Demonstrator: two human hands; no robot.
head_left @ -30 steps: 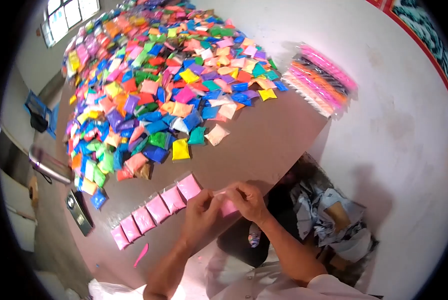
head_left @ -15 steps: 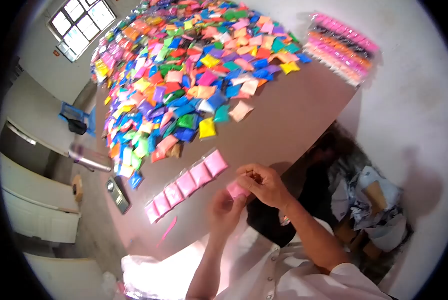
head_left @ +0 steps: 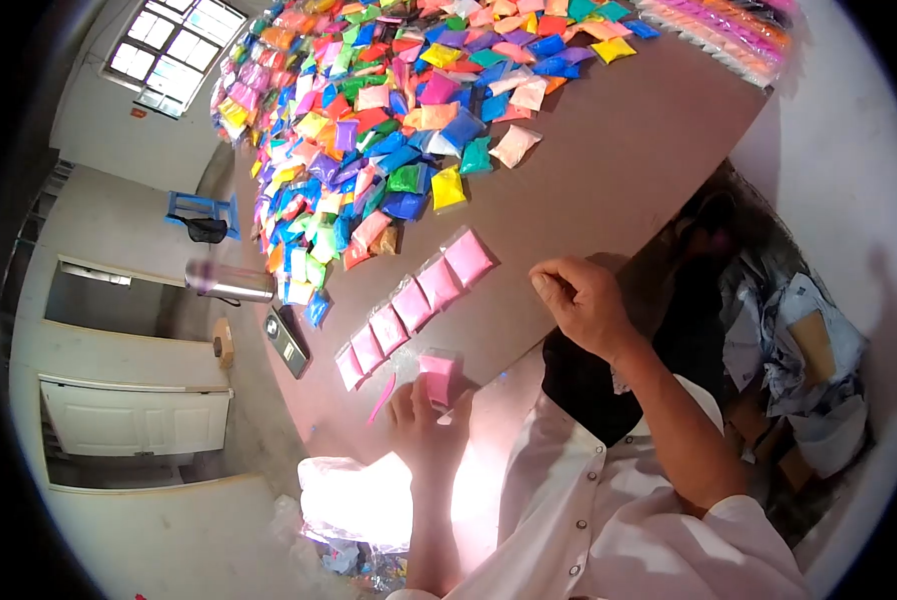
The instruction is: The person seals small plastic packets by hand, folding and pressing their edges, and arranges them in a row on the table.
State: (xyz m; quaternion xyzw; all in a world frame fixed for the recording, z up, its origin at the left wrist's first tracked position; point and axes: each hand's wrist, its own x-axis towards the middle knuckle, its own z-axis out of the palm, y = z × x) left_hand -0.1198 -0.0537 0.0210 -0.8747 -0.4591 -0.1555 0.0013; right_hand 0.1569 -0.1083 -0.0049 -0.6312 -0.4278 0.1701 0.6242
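The left hand (head_left: 419,412) grasped one pink packet (head_left: 436,372) at its fingertips; six matching packets (head_left: 411,303) lined its twelve o'clock. At two, the right hand (head_left: 587,305) curled, whether clasping anything I couldn't tell.

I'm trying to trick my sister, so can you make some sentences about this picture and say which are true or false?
1. The left hand touches a pink packet. True.
2. The right hand is on the heap. False: the right hand is apart from the heap.
3. A phone lies on the table. True.
4. The row is green. False: the row is pink.
5. The heap is all one colour. False: it has many colours.
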